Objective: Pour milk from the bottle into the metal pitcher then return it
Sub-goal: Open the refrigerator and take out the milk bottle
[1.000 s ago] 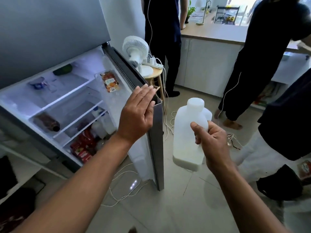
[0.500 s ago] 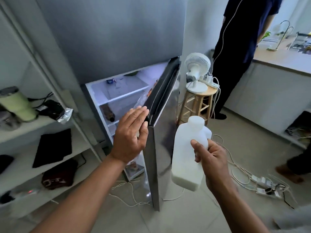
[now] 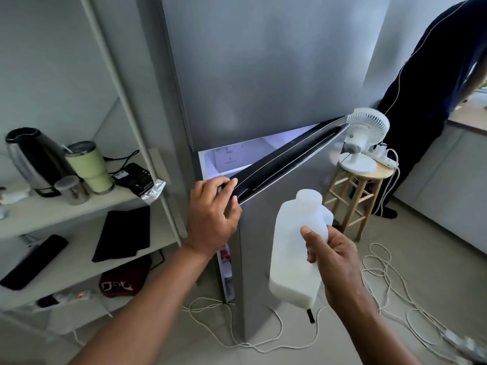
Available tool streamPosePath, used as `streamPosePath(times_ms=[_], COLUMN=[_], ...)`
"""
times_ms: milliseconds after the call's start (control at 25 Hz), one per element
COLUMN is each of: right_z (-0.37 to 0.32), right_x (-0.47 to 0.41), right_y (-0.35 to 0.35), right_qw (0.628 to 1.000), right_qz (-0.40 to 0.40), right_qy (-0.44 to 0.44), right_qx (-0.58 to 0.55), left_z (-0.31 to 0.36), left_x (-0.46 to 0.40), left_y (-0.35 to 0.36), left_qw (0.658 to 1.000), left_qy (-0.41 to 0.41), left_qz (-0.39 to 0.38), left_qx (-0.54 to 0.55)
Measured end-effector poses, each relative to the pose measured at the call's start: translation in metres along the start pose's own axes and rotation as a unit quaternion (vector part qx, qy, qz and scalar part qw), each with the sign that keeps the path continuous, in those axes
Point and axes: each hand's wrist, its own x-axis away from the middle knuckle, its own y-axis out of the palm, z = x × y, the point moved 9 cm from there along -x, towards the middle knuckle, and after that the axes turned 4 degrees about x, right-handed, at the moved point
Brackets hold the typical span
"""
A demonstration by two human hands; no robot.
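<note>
Left hand point(image 3: 210, 219), fingers loosely curled on the nearly shut fridge door point(image 3: 276, 206) edge, should be pushing squarely while right hand point(image 3: 334, 262) is gripping the milk bottle point(image 3: 295, 248) upright.

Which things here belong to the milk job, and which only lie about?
Job: milk bottle held in right hand; fridge door under left hand.
Lying about: kettle, green tumbler, fan, stool, floor cables.
</note>
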Motion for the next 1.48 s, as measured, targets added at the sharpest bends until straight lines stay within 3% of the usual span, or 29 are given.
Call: streamPosePath(times_ms=[240,360,640,960,1080,1200,1320,1360,1480], right_z=[0.009,0.011,0.009,0.001,0.0,-0.003,-0.003,-0.003,-0.006], right_x=[-0.019,-0.026,-0.038,-0.042,-0.038,-0.033,-0.026,-0.024,-0.01], right_y=[0.042,0.06,0.086,0.096,0.09,0.079,0.056,0.05,0.015], right_qw=[1.0,1.0,1.0,1.0,1.0,1.0,1.0,1.0,0.998], right_qz=[0.002,0.009,0.0,-0.006,0.0,0.008,0.026,0.029,0.051], right_qy=[0.015,0.012,0.007,0.001,0.001,0.001,-0.006,-0.006,-0.006], right_qx=[0.006,0.016,0.019,0.029,0.028,0.01,0.0,-0.005,-0.023], left_z=[-0.051,-0.077,-0.112,-0.132,-0.12,-0.087,-0.042,-0.03,0.019], left_x=[-0.01,-0.006,0.011,0.009,0.041,0.088,0.131,0.14,0.162], left_y=[0.009,0.019,0.052,0.067,0.072,0.083,0.109,0.115,0.134], left_qw=[0.999,0.995,0.966,0.938,0.886,0.846,0.772,0.736,0.558], left_qy=[-0.03,-0.084,-0.218,-0.257,-0.361,-0.387,-0.426,-0.465,-0.601], left_qz=[0.006,-0.006,-0.103,-0.215,-0.258,-0.32,-0.401,-0.406,-0.396], left_qx=[0.025,0.054,0.096,0.091,0.137,0.176,0.249,0.279,0.413])
